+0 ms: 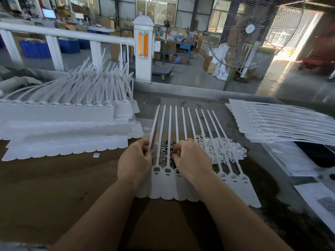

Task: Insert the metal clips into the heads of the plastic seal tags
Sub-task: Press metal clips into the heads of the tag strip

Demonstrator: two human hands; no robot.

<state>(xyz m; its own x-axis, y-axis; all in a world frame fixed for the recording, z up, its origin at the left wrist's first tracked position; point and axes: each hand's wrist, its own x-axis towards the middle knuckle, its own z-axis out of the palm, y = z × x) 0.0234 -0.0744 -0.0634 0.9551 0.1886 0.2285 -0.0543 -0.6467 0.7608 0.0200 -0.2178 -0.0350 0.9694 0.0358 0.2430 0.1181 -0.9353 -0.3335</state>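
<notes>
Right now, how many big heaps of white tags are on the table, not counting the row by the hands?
2: one heap at the left, tails sticking up; one heap at the right, lying flat. More may be out of view.

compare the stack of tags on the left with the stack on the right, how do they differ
The left stack lies with its tag heads toward the person and its tails curving up off the table; the right stack lies flat, tails pointing right. The left stack is stepped in several offset layers, while the right stack is a tidier, lower pile. Both are white joined strips of seal tags, apart from both hands.
</notes>
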